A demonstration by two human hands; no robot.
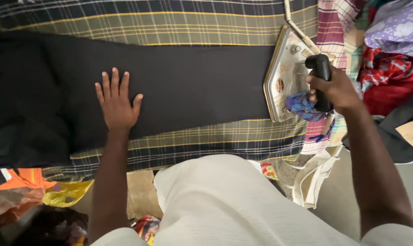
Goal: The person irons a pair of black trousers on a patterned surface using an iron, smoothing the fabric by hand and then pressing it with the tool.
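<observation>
Fabric is covering nearly everything under the hands. The left hand [117, 102] is lying flat, palm down, fingers spread and straight, pressing on a long black cloth [188, 82] and gripping nothing. That cloth is stretching from beyond the left hand across to the right hand's side, where its end is meeting the edge of a metal iron [284, 84].

The right hand [336, 89] is closing firmly around the iron's black handle [322, 73], with a scrap of blue patterned rag [304, 107] bunching just under the fingers, against the handle's near end. The iron's silvery body is sitting tilted, its broad pale face showing, just beside the cloth's end. A light cord [300, 29] is running away from the iron, beyond the right hand.

Under the black cloth, a checked pad [206, 139] in olive, navy and yellow lines is showing both beyond the hands and nearer the body. To the outside of the right hand, a heap of garments [389, 59] in red, purple floral and striped pink is piling up. Below the left forearm, orange and yellow plastic bags [46, 189] are lying crumpled, their markings too small to tell. The person's white ribbed garment [243, 205] is filling the space between the two forearms.
</observation>
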